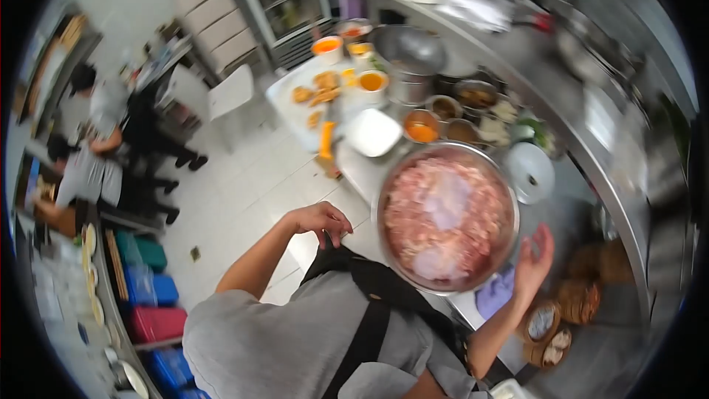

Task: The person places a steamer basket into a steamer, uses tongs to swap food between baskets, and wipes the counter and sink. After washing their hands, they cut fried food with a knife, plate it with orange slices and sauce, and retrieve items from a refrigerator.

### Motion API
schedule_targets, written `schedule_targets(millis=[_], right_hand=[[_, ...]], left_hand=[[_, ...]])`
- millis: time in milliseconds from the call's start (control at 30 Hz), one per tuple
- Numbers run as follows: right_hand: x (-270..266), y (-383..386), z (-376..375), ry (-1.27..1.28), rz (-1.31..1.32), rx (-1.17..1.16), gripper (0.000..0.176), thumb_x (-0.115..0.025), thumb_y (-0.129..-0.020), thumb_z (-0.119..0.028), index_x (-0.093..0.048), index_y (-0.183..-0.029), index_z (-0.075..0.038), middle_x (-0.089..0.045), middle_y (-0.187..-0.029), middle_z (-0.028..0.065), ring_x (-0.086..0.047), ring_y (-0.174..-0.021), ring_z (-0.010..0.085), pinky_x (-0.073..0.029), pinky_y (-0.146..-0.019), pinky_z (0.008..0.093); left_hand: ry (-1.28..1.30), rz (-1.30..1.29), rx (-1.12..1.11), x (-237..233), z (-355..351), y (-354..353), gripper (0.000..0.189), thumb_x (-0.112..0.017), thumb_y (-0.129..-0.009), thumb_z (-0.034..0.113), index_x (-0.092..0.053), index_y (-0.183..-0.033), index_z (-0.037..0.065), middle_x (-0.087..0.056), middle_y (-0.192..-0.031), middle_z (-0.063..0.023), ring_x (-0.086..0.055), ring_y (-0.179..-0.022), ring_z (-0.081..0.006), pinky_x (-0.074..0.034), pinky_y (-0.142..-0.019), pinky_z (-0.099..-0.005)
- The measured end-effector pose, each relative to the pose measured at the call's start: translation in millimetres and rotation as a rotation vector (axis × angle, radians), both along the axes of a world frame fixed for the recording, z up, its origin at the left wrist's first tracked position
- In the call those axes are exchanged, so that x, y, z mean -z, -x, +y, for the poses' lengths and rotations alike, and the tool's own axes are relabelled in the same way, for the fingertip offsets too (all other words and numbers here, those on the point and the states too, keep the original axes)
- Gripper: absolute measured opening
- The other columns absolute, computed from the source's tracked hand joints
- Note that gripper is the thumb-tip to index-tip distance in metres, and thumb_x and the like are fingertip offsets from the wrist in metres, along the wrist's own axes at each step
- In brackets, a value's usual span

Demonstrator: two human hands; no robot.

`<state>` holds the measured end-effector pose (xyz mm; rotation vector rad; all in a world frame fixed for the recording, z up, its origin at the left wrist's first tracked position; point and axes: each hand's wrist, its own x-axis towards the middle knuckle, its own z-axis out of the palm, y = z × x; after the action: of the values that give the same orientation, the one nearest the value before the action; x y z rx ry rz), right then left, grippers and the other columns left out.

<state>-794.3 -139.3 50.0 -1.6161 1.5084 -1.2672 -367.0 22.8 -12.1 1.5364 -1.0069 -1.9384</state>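
Note:
A large steel bowl [378,230] of raw pink meat [480,207] stands at the counter's front edge, with paler lumps on top of the meat. To its left, my left hand [323,221] hangs over the apron's edge, its fingers curled downward; whether they pinch anything is unclear. My right hand [533,258] is raised just right of the bowl, fingers apart and holding nothing. Below that hand lies a purple cloth [495,293]. A white lid [530,173] rests by the bowl's upper right side, and a white square dish [374,133] sits beyond it to the upper left.
Containers of orange sauce [371,81], fried pieces [325,87] on a white board and an orange-handled knife [326,139] are at the back left. Bamboo steamers [541,321] stand lower right. Two people [107,107] work at the far left, near a white chair [231,92].

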Motion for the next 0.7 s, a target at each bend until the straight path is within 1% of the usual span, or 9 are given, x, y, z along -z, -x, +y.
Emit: schedule_targets(millis=[67, 100, 200, 233, 267, 333, 400, 500, 700], right_hand=[[-26.9, -87.4, 5.2, 0.037, -0.148, -0.351, 0.043, -0.059, -0.081, 0.002, -0.051, -0.123, -0.003, -0.056, -0.112, 0.0097, -0.056, -0.101, 0.0187, -0.048, -0.082, 0.0299], [-26.9, -132.9, 10.6, -0.01, -0.129, -0.503, 0.043, -0.059, -0.081, 0.003, -0.051, -0.123, -0.003, -0.057, -0.11, 0.009, -0.057, -0.097, 0.0189, -0.049, -0.08, 0.03], [-5.5, -285.6, 24.4, -0.208, -0.041, -0.823, 0.044, -0.059, -0.079, 0.003, -0.051, -0.122, -0.002, -0.059, -0.108, 0.0121, -0.06, -0.09, 0.0216, -0.051, -0.073, 0.0301], [14.1, -333.7, 21.0, -0.19, 0.06, -0.83, 0.044, -0.06, -0.078, 0.001, -0.05, -0.121, -0.001, -0.059, -0.106, 0.0148, -0.06, -0.091, 0.0246, -0.051, -0.075, 0.0322], [40.9, -382.2, 14.5, -0.171, 0.16, -0.831, 0.044, -0.061, -0.077, 0.0, -0.05, -0.119, 0.0, -0.059, -0.105, 0.0176, -0.06, -0.093, 0.0275, -0.051, -0.078, 0.0343], [112.2, -459.5, 4.1, 0.013, 0.384, -0.708, 0.049, -0.064, -0.075, -0.003, -0.048, -0.121, -0.001, -0.056, -0.107, 0.0207, -0.06, -0.092, 0.0305, -0.05, -0.079, 0.0385], [127.3, -516.3, 8.9, -0.016, 0.575, -0.584, 0.05, -0.065, -0.073, -0.005, -0.045, -0.118, 0.001, -0.055, -0.102, 0.0239, -0.058, -0.094, 0.0381, -0.049, -0.08, 0.045], [144.1, -547.0, 7.0, -0.02, 0.696, -0.353, 0.051, -0.066, -0.073, -0.006, -0.041, -0.117, 0.002, -0.054, -0.099, 0.0274, -0.055, -0.097, 0.0423, -0.048, -0.079, 0.0476], [168.8, -549.2, -1.1, -0.406, 0.725, -0.269, 0.056, -0.063, -0.069, -0.009, -0.04, -0.119, -0.001, -0.057, -0.1, 0.0273, -0.058, -0.091, 0.0428, -0.048, -0.079, 0.0465]], left_hand=[[-0.073, -0.295, -0.343, 105.9, 51.5, -40.9, 0.047, -0.06, -0.086, 0.043, -0.063, -0.11, 0.004, -0.067, -0.096, -0.0134, -0.064, -0.092, -0.021, -0.056, -0.069, -0.0341], [-0.094, -0.344, -0.288, 136.4, 81.1, -34.7, 0.051, -0.06, -0.085, 0.048, -0.064, -0.111, 0.004, -0.066, -0.101, -0.0142, -0.062, -0.097, -0.0232, -0.052, -0.077, -0.0378], [-0.183, -0.341, -0.264, 147.5, 97.6, -69.2, 0.064, -0.062, -0.079, 0.058, -0.062, -0.116, 0.006, -0.061, -0.115, -0.0164, -0.055, -0.111, -0.0273, -0.041, -0.096, -0.0436], [-0.101, -0.303, -0.147, 160.9, 88.7, -113.4, 0.063, -0.065, -0.078, 0.054, -0.06, -0.118, 0.005, -0.063, -0.111, -0.016, -0.059, -0.104, -0.0266, -0.046, -0.091, -0.0403], [-0.141, -0.278, -0.33, 160.9, 72.9, -147.6, 0.056, -0.067, -0.08, 0.045, -0.06, -0.116, 0.003, -0.065, -0.106, -0.0173, -0.062, -0.098, -0.0274, -0.049, -0.085, -0.0378], [0.357, -0.787, -0.515, 129.9, 26.6, -203.0, 0.032, -0.069, -0.077, 0.021, -0.063, -0.1, -0.001, -0.066, -0.088, -0.017, -0.064, -0.079, -0.0249, -0.05, -0.073, -0.0333], [0.764, -0.959, -0.602, 145.1, -20.0, -260.3, 0.033, -0.069, -0.072, 0.007, -0.06, -0.104, 0.002, -0.062, -0.099, -0.0177, -0.061, -0.084, -0.0299, -0.05, -0.072, -0.0355], [0.787, -0.766, -0.525, 105.3, -88.1, -308.0, 0.036, -0.065, -0.072, 0.0, -0.057, -0.107, 0.0, -0.057, -0.103, -0.0185, -0.055, -0.093, -0.0369, -0.048, -0.079, -0.0405], [0.976, -0.704, -0.184, 129.1, -142.6, -305.2, 0.04, -0.068, -0.072, 0.003, -0.057, -0.11, 0.005, -0.055, -0.106, -0.0152, -0.052, -0.099, -0.0339, -0.044, -0.083, -0.0413]])
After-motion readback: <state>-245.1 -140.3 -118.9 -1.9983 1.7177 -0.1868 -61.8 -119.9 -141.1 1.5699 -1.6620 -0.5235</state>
